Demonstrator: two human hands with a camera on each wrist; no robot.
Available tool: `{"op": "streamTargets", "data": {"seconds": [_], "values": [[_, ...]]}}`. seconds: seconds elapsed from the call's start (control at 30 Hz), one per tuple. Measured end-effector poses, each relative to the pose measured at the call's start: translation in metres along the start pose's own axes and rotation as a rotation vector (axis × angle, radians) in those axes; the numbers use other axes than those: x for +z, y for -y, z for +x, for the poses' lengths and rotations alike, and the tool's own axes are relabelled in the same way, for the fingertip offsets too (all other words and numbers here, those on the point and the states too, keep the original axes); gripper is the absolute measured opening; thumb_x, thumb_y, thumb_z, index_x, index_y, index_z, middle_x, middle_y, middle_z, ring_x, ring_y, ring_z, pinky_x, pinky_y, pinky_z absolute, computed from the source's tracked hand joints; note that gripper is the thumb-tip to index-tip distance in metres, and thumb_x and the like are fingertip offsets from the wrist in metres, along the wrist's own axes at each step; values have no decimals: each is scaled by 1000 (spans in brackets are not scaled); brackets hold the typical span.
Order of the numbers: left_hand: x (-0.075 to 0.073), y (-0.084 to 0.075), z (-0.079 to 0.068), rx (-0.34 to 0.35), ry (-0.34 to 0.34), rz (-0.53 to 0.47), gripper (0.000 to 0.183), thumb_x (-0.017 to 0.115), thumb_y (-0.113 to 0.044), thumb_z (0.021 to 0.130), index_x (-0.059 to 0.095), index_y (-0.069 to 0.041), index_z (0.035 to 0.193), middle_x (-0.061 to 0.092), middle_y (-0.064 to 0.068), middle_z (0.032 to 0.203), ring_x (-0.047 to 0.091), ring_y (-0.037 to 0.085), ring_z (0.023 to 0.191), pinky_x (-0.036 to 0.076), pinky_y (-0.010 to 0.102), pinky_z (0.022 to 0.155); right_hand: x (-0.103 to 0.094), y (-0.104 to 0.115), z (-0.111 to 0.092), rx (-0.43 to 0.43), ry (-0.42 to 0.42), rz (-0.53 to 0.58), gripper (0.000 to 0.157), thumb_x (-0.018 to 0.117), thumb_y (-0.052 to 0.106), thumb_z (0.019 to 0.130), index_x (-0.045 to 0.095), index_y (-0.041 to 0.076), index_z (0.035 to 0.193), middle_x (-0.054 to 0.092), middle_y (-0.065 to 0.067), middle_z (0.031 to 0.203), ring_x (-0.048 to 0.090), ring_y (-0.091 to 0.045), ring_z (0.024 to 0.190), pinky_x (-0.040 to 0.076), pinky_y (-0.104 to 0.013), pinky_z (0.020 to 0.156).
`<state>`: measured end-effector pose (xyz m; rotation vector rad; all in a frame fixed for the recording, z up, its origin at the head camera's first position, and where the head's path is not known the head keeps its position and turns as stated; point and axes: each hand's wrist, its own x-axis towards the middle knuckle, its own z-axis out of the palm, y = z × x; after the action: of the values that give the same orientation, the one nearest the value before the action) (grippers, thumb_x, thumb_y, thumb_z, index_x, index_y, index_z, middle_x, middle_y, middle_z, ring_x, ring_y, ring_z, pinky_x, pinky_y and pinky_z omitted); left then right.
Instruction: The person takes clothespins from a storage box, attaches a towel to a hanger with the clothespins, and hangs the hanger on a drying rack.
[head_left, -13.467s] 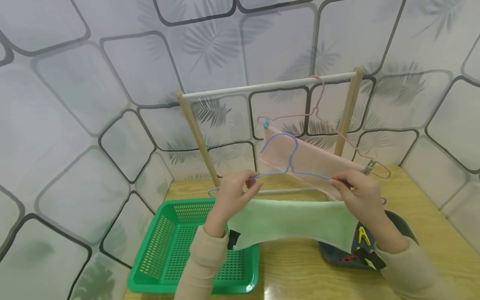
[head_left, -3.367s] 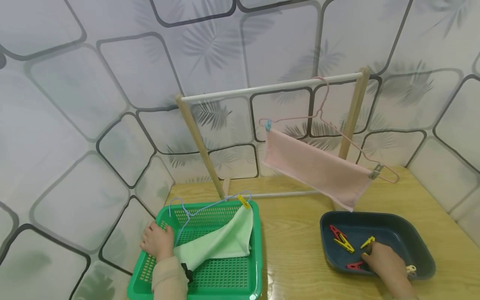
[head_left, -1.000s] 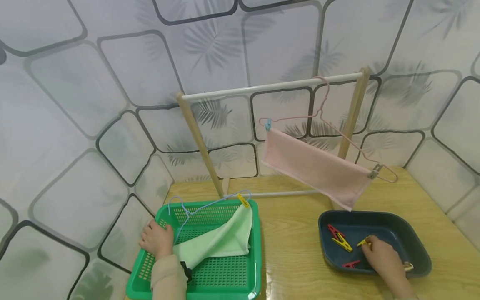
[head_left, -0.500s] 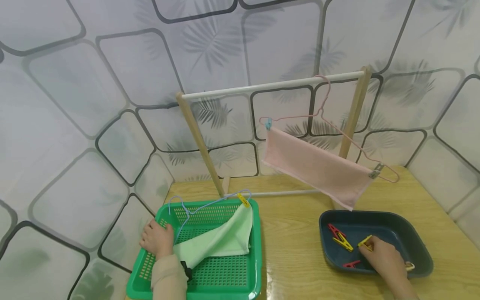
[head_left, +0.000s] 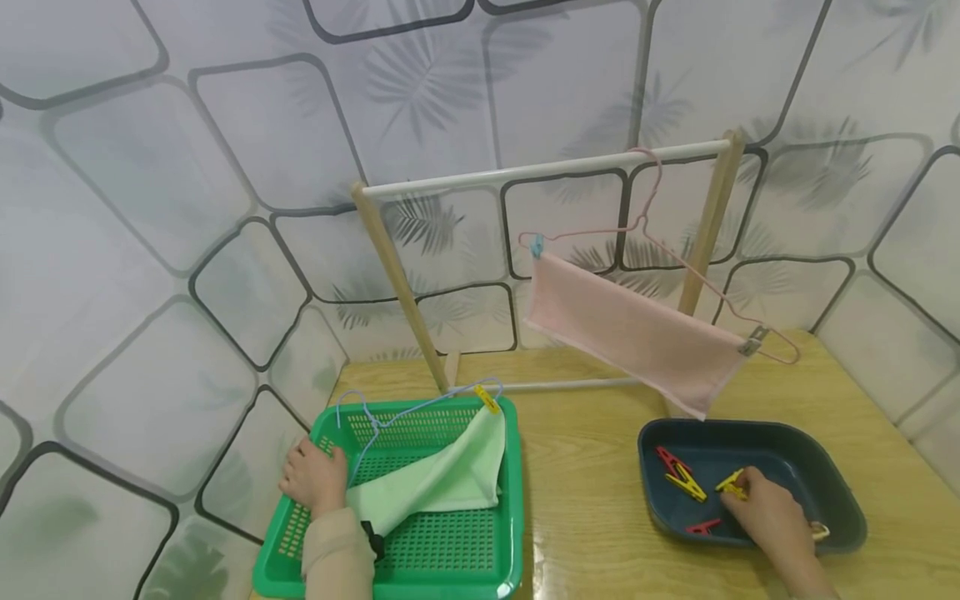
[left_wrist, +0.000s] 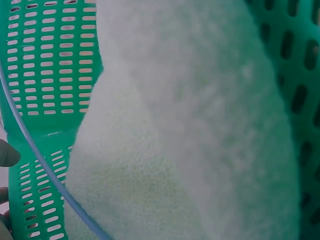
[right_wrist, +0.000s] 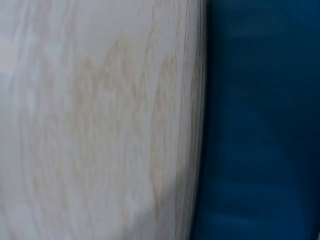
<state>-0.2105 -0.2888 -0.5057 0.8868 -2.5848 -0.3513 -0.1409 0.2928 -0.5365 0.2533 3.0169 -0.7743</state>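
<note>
My left hand grips the left rim of the green basket; some of its fingers show at the left edge of the left wrist view. A light green cloth lies in that basket, joined at its far corner to a blue hanger by a yellow clothespin. Over the dark blue tray, my right hand pinches another yellow clothespin at its fingertips. Beside it in the tray lie red clothespins and one more yellow clothespin.
Behind stands a wooden rack with a white rail. A pink hanger hangs from it, with a pink cloth clipped at both ends above the tray. A pale clip sits at the tray's right. The wood tabletop separates basket and tray.
Earlier both hands held the blue hanger up before the rack; now it rests in the basket with the green cloth. Lately the clothespin at my right fingertips has turned slightly; my left hand stayed put.
</note>
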Motion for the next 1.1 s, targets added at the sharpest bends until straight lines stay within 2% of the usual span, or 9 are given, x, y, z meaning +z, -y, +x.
{"op": "streamTargets", "data": {"seconds": [0.23,0.37,0.57,0.87,1.1], "values": [[-3,-2,0,-4,15,-2,47,46,-26,74,35,3,109,36,24,101,32,39,90,20,49,71,2,-1,3,-56,-66,9,28,55,20,63,52,-1,80,51,-12,69,47,-28,60,34,-38,45],[-5,-3,0,-10,26,1,47,46,-26,74,34,3,110,36,25,102,32,39,91,20,49,72,3,0,4,-69,-103,21,33,57,16,62,50,-5,85,50,-16,71,47,-29,63,35,-39,47],[-4,-2,0,-10,37,12,47,46,-27,74,34,3,109,35,25,101,32,39,91,20,49,72,4,2,2,-34,-162,72,41,59,14,63,42,-7,94,50,-19,75,48,-27,62,35,-36,45],[-3,-1,0,-4,40,15,48,46,-27,74,34,3,110,35,24,102,31,38,91,20,49,71,5,2,1,27,-164,83,43,56,16,64,40,-5,98,53,-16,73,50,-27,62,36,-35,46],[-5,-2,-1,-2,29,17,47,46,-27,74,34,3,109,36,25,101,32,38,90,20,49,71,4,3,0,58,-122,77,48,57,20,65,39,-9,99,52,-20,77,50,-31,66,36,-38,49]]}}
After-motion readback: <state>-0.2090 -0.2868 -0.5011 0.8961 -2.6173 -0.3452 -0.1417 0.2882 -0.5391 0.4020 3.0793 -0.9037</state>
